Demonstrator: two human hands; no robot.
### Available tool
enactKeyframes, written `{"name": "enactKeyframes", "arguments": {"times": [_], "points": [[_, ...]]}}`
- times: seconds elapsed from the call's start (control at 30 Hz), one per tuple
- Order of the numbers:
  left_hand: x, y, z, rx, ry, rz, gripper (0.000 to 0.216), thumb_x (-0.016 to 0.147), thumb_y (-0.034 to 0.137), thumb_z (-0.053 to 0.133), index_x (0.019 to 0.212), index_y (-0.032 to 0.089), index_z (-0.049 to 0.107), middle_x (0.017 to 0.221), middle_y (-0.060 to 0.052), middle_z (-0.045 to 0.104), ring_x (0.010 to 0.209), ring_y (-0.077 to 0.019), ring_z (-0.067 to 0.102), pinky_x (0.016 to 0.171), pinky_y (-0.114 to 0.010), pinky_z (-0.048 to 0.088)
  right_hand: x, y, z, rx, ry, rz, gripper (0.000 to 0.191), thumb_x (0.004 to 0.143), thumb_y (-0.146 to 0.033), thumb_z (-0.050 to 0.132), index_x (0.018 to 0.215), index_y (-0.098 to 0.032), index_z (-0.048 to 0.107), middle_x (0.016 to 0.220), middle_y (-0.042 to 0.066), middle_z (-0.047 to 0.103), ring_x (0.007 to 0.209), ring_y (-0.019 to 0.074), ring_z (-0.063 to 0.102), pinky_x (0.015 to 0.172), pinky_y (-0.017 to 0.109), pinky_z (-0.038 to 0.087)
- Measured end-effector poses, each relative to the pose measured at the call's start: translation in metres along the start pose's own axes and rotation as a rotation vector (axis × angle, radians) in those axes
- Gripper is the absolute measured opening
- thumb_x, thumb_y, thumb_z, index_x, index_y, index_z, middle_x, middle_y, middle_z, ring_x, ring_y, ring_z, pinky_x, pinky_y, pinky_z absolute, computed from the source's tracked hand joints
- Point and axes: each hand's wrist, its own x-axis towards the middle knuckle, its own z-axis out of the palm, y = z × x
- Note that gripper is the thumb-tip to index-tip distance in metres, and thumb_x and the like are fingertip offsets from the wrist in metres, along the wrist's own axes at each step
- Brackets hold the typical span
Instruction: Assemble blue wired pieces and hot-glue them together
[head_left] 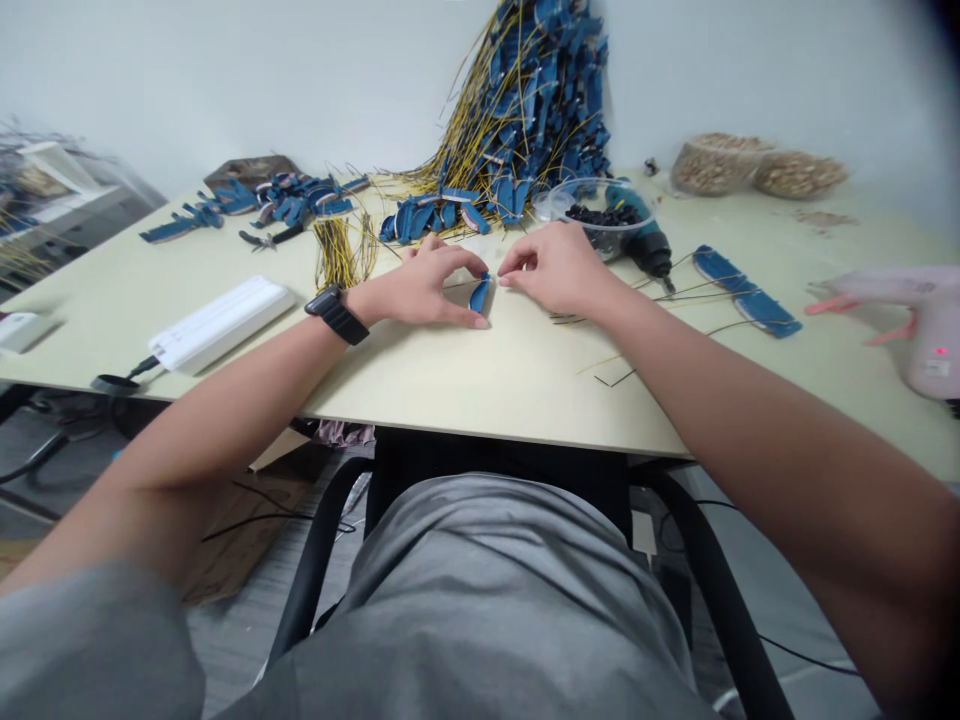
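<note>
In the head view, the left hand (429,285) has its grip closed around a small blue curved piece (480,293), pinching it end to end between thumb and forefinger. The piece stands between the two hands, above the middle of the pale counter (465,385). The right hand (553,265) is just beside it at 3 o'clock, thumb and forefinger drawn together; I cannot tell whether that grip has anything in it (any wire there would be too fine to make out).

Taking the piece as the dial's centre, a tall heap of blue pieces (544,100) trailing yellow wires rises at 12 to 1 o'clock. At 2 o'clock are a clear tub (646,222) of small black parts, a power drill (654,250) against it, and, farther out, bags of tan bits (720,165). A row of blue strips (746,290) with dark wires lies at 3 o'clock, with a pink glue gun (930,310) beyond. Around 10 o'clock sit a yellow-and-black wire bundle (337,255) and pliers (271,240); a white power unit (225,325) lies at 9 o'clock.
</note>
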Motion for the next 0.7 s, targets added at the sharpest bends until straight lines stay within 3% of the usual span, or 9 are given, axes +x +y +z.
{"name": "enactKeyframes", "arguments": {"times": [0.3,0.57,0.7], "points": [[0.001,0.002,-0.009,-0.151,-0.099,0.112,0.093,0.079,0.092,0.105,0.150,0.034,0.094,0.160,-0.012,0.093,0.153,-0.0441,0.080,0.145,-0.063,0.052,0.000,0.003,-0.003,0.077,-0.103,-0.006,0.014,0.091,-0.031,0.110,0.101,-0.027,0.101,0.091,0.007,0.089,0.102,0.0347,0.087,0.101,0.052,0.073],[0.000,0.007,-0.012,-0.184,-0.143,0.090,0.096,0.078,0.088,0.110,0.154,0.031,0.096,0.163,-0.015,0.092,0.157,-0.0450,0.081,0.144,-0.063,0.056,-0.003,-0.002,-0.001,0.101,-0.091,0.008,0.017,0.088,-0.025,0.112,0.091,-0.027,0.095,0.091,0.007,0.090,0.101,0.0363,0.089,0.106,0.055,0.075],[0.000,0.003,-0.010,-0.179,-0.143,0.096,0.097,0.080,0.091,0.109,0.156,0.032,0.094,0.161,-0.014,0.092,0.157,-0.0445,0.081,0.143,-0.062,0.055,-0.003,-0.001,0.003,0.087,-0.075,-0.002,0.017,0.091,-0.035,0.113,0.095,-0.027,0.098,0.088,0.008,0.090,0.099,0.0378,0.088,0.105,0.058,0.077]]}}
